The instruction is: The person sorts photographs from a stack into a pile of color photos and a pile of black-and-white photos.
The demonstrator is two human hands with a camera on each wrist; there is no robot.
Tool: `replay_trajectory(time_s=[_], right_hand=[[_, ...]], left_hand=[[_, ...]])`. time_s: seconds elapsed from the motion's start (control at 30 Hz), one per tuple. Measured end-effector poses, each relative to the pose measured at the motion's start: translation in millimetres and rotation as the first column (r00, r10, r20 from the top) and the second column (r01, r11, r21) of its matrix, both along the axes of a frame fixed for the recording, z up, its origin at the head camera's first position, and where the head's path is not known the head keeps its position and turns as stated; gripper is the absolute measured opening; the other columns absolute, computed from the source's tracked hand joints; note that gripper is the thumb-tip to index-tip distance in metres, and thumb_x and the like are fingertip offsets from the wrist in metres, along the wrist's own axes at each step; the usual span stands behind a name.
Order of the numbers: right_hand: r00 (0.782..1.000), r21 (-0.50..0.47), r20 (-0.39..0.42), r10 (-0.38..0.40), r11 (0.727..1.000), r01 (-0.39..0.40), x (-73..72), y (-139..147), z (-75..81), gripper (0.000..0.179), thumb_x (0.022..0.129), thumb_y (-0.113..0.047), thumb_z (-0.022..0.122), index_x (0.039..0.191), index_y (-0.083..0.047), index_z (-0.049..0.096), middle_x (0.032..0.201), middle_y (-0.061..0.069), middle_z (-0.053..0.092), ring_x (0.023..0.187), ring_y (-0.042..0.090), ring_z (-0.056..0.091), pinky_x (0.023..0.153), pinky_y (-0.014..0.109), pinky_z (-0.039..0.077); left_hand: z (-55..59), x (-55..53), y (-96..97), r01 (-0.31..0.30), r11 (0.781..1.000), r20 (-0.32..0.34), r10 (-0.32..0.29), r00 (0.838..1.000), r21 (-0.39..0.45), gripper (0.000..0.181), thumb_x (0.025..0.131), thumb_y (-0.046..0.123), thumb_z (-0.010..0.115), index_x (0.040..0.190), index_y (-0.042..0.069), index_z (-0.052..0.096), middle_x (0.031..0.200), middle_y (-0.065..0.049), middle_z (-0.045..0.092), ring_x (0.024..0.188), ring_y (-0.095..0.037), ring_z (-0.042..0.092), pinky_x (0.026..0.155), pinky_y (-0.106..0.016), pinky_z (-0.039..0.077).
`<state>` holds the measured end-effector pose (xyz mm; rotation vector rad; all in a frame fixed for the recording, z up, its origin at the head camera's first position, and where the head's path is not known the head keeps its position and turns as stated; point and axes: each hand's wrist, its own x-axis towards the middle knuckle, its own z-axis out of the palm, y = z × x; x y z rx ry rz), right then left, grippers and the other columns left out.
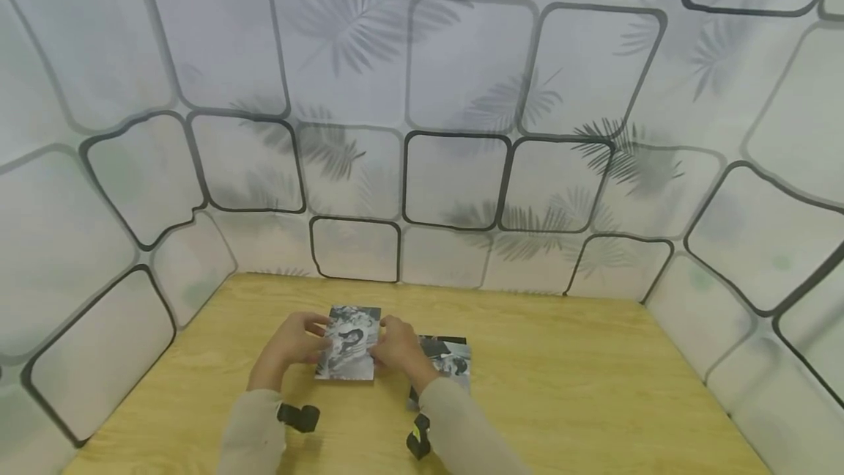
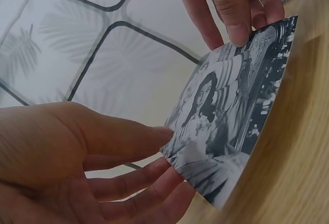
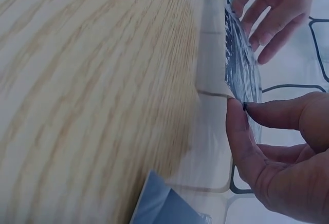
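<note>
Patterned grey-white walling bounds a wood-grain table at the far side and both flanks. Directions are taken from the head view, 12 o'clock facing the far wall. One photo print is held just above the table, its long axis close to the 12–6 line. Left hand pinches its 9 o'clock edge, thumb over, fingers beneath; right hand pinches the opposite edge, between 3 and 4 o'clock. A pile of further prints lies at 4 o'clock from the held print, nearer the right hand and partly covered by the right forearm. Condition of held print: black-and-white, rectangular, thin, slightly bowed in the left wrist view; subject, a dark-haired figure in light clothing. Finer detail cannot be made out.
</note>
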<state>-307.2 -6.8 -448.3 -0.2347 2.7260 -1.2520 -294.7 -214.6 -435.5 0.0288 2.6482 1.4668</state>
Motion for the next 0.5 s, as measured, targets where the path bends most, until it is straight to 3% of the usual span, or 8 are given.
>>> replay_trajectory(time_s=[0.2,0.5], right_hand=[[0.999,-0.036,0.038,-0.007,0.999,0.008,-2.2,-6.1,-3.1,0.06,0.085,0.001,0.078,0.139,0.008,0.053,0.076,0.008,0.065,0.057,0.018,0.07,0.064,0.027,0.063],[0.999,-0.037,0.041,0.0,0.999,0.002,-4.9,-9.8,-9.6,0.059,0.085,0.001,0.078,0.138,0.008,0.054,0.071,0.007,0.065,0.053,0.015,0.067,0.061,0.025,0.06]], left_hand=[[-3.7,-0.3,-3.0,-0.043,0.999,-0.02,0.043,0.999,-0.03,0.051,0.081,-0.011,0.063,0.132,-0.011,0.06,0.121,-0.035,0.063,0.081,-0.024,0.07,0.069,-0.038,0.065],[-8.5,-0.3,-6.1,-0.065,0.997,-0.025,0.064,0.998,-0.049,0.05,0.079,-0.014,0.064,0.129,-0.013,0.06,0.117,-0.033,0.064,0.081,-0.025,0.068,0.066,-0.037,0.064]])
